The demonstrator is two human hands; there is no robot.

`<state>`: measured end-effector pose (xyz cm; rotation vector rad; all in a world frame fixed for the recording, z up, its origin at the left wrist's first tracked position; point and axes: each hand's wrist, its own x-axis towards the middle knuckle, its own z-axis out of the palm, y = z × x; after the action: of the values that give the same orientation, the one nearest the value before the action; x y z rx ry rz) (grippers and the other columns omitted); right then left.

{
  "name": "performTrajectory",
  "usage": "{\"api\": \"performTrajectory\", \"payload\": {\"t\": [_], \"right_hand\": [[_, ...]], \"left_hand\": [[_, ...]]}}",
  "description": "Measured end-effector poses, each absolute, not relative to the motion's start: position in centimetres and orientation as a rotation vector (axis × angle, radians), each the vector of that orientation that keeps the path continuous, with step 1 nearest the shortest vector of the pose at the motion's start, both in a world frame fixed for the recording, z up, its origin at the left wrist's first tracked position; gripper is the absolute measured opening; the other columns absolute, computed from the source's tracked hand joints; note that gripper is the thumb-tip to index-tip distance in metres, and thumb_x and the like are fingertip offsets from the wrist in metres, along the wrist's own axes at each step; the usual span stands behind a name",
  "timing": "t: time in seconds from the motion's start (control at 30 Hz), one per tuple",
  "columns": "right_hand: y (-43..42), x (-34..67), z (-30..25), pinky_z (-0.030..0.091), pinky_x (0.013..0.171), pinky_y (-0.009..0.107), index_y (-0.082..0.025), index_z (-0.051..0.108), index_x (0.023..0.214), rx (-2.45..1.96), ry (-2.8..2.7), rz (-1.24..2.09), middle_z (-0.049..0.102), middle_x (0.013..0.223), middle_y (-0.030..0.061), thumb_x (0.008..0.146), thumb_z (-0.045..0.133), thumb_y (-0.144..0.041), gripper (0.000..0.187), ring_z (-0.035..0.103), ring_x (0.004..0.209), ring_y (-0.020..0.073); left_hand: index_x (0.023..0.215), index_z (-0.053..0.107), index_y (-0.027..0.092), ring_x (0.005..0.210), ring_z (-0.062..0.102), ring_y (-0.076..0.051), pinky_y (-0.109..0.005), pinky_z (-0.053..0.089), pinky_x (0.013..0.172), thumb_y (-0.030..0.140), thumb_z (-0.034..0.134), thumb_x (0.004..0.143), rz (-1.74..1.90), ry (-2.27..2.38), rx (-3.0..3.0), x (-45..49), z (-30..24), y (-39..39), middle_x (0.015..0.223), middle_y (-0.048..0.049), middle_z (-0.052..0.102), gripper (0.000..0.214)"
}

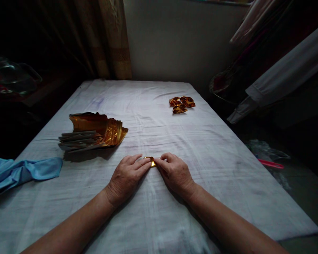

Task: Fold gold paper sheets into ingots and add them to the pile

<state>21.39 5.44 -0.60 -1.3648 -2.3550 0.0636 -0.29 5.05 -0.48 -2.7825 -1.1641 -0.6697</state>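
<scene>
A small folded piece of gold foil paper [153, 163] lies at the middle of the cloth-covered table, mostly hidden by fingers. My left hand [128, 174] grips its left side, fingers pressed together over it. From the right, my right hand [175, 171] pinches the other end between thumb and fingers. Left of my hands and farther back sits a fanned stack of gold foil paper sheets [95, 132], some showing grey undersides. Toward the back right, several folded gold foil pieces [180, 109] are grouped close together.
A blue cloth [26, 173] lies at the table's left edge. White cloth [214, 158] covers the table. A glass jug [12, 76] stands on a dark surface at the left. Clothes [288, 70] hang at the right, above a pink-handled item [270, 163] beyond the edge.
</scene>
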Motion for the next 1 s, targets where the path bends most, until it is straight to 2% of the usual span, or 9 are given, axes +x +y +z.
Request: {"api": "performTrajectory", "payload": {"t": [0.17, 0.3, 0.4, 0.5, 0.63, 0.77, 1.0], "right_hand": [[5.1, 21.4, 0.2, 0.046, 0.076, 0.035, -0.023, 0.069, 0.119, -1.32, -2.439, 0.034, 0.067, 0.101, 0.0086, 0.094, 0.056, -0.027, 0.028, 0.058, 0.087, 0.0232], [4.9, 21.5, 0.1, 0.045, 0.091, 0.041, -0.02, 0.067, 0.122, -1.281, -2.437, 0.022, 0.066, 0.12, 0.0122, 0.096, 0.053, -0.029, 0.031, 0.056, 0.109, 0.0277], [5.1, 21.4, -0.3, 0.036, 0.106, 0.047, -0.02, 0.062, 0.132, -1.258, -2.461, 0.01, 0.054, 0.143, 0.015, 0.096, 0.054, -0.035, 0.039, 0.044, 0.133, 0.0314], [5.3, 20.9, -0.4, 0.028, 0.113, 0.053, -0.025, 0.056, 0.141, -1.275, -2.546, 0.053, 0.04, 0.156, 0.0154, 0.095, 0.057, -0.043, 0.049, 0.033, 0.144, 0.0341], [5.3, 20.2, -0.4, 0.025, 0.115, 0.057, -0.027, 0.05, 0.146, -1.37, -2.595, 0.111, 0.036, 0.158, 0.0159, 0.095, 0.056, -0.049, 0.055, 0.029, 0.147, 0.0351], [5.0, 19.9, -0.7, 0.027, 0.113, 0.059, -0.029, 0.048, 0.147, -1.472, -2.561, 0.111, 0.037, 0.158, 0.0161, 0.096, 0.054, -0.052, 0.056, 0.03, 0.147, 0.0366], [4.5, 21.5, -1.1, 0.029, 0.111, 0.061, -0.023, 0.052, 0.144, -1.653, -2.466, 0.025, 0.04, 0.155, 0.0198, 0.095, 0.057, -0.05, 0.057, 0.034, 0.144, 0.0394]], "left_hand": [[0.142, 0.053, 0.02, 0.131, 0.051, -0.03, -0.049, 0.038, 0.108, 0.031, 0.05, 0.098, -0.467, -1.259, -2.861, -1.4, 0.0, 3.8, 0.14, -0.0073, 0.061, 0.045], [0.151, 0.041, 0.022, 0.141, 0.04, -0.031, -0.051, 0.029, 0.115, 0.044, 0.051, 0.097, -0.304, -1.263, -2.905, -2.2, 0.0, 3.1, 0.151, -0.0055, 0.05, 0.059], [0.152, 0.04, 0.023, 0.143, 0.038, -0.031, -0.051, 0.023, 0.118, 0.045, 0.05, 0.097, -0.285, -1.302, -2.903, -2.4, -0.1, 3.1, 0.152, -0.0053, 0.049, 0.06], [0.15, 0.042, 0.022, 0.143, 0.038, -0.029, -0.05, 0.019, 0.12, 0.045, 0.049, 0.097, -0.303, -1.334, -2.897, -2.2, -0.1, 3.0, 0.151, -0.0059, 0.05, 0.059], [0.148, 0.045, 0.023, 0.142, 0.039, -0.029, -0.048, 0.018, 0.12, 0.047, 0.049, 0.097, -0.345, -1.37, -2.888, -2.0, -0.2, 2.9, 0.149, -0.0054, 0.052, 0.056], [0.148, 0.045, 0.024, 0.142, 0.038, -0.029, -0.049, 0.017, 0.12, 0.049, 0.05, 0.097, -0.376, -1.378, -2.885, -2.0, -0.3, 2.7, 0.149, -0.0047, 0.053, 0.057], [0.143, 0.05, 0.023, 0.14, 0.042, -0.03, -0.051, 0.017, 0.12, 0.054, 0.049, 0.096, -0.415, -1.46, -2.907, -2.0, 0.0, 2.8, 0.148, -0.0047, 0.054, 0.056]]}}
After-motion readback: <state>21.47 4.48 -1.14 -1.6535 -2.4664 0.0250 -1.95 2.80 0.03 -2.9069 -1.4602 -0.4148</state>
